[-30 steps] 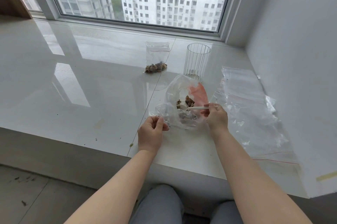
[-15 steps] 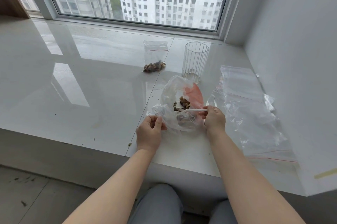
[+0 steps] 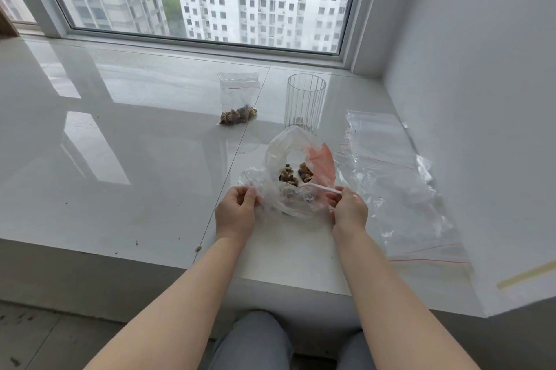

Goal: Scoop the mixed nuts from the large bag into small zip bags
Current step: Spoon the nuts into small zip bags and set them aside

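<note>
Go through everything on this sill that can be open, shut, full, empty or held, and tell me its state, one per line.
Large bag: mouth open, some nuts inside, lying on the sill.
Small zip bag: few nuts at the bottom; seal unclear.
Glass cup: upright, nearly empty.
Spare zip bags: empty, lying flat.
White spoon: held, bowl inside the large bag.
Left hand: pinches the bag's edge.
Right hand: grips the spoon handle.

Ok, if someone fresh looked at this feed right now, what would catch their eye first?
Probably the crumpled large bag at centre, with mixed nuts showing through its mouth: the left hand pinches its edge while the right hand holds a white spoon inside it. Behind it stand a ribbed clear glass and one small zip bag with nuts in it, and empty zip bags lie to the right.
</note>
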